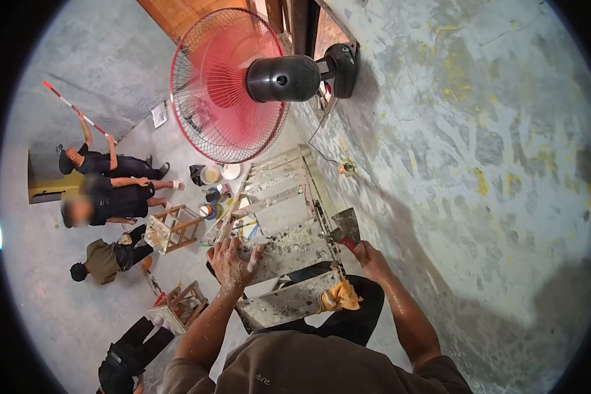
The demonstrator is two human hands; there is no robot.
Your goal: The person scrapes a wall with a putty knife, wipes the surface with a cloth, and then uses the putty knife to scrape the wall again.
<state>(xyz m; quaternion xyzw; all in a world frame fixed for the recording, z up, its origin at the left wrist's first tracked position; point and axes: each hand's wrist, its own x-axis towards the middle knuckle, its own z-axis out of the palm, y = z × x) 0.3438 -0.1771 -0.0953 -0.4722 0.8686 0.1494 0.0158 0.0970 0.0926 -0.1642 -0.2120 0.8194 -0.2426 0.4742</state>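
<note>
My right hand (372, 261) is closed round the red handle of a scraper (347, 225), whose broad, dirty metal blade points up near the wall. To the left, my left hand (233, 262) grips the edge of a paint-spattered stepladder (289, 248), its thumb over the top plate and its fingers bent at the side. White specks cover this hand and forearm. An orange-yellow cloth (340, 297) hangs over the ladder's nearer step, close to my legs.
A patchy grey wall (486, 184) with a socket (347, 168) rises at right. A red-and-black wall fan (282, 79) juts out ahead. Below left are wooden stools (172, 228), buckets (210, 175) and several people, one person (98, 161) holding a red-and-white pole (79, 109).
</note>
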